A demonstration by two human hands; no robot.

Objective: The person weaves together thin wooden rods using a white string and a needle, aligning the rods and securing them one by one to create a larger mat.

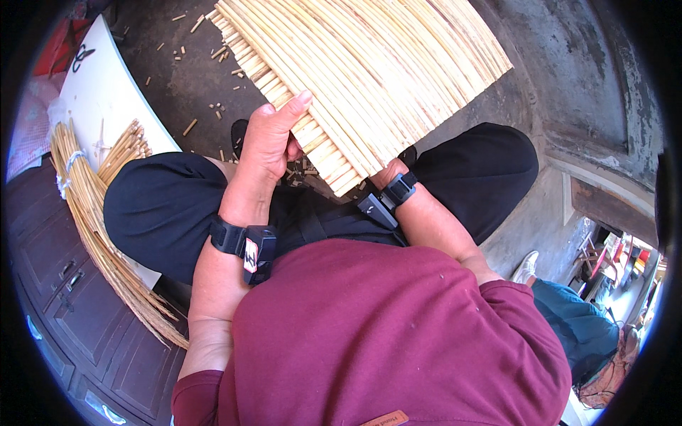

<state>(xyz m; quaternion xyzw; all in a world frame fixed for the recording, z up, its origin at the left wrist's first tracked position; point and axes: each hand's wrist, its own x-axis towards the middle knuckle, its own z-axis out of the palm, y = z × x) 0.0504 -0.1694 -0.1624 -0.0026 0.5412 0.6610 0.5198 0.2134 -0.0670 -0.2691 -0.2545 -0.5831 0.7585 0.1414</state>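
Observation:
A panel of pale, straw-coloured stalks (pixel 369 64) is raised in front of me, tilted. Its upper layer of long stalks lies side by side. Along the left edge, short ends of a second layer (pixel 323 153) stick out crosswise underneath. My left hand (pixel 275 135) grips that edge, thumb on top and fingers curled below. Under the near corner goes my right hand (pixel 389 172); the panel hides its fingers. Both wrists wear black straps with small boxes.
A tied bundle of long stalks (pixel 89 206) leans at my left beside a white board (pixel 117 85) and dark wooden cabinet (pixel 92 312). Cut stalk bits (pixel 190 127) litter the floor. Another person's teal-clothed leg (pixel 575 319) shows at right, near a grey wall (pixel 590 78).

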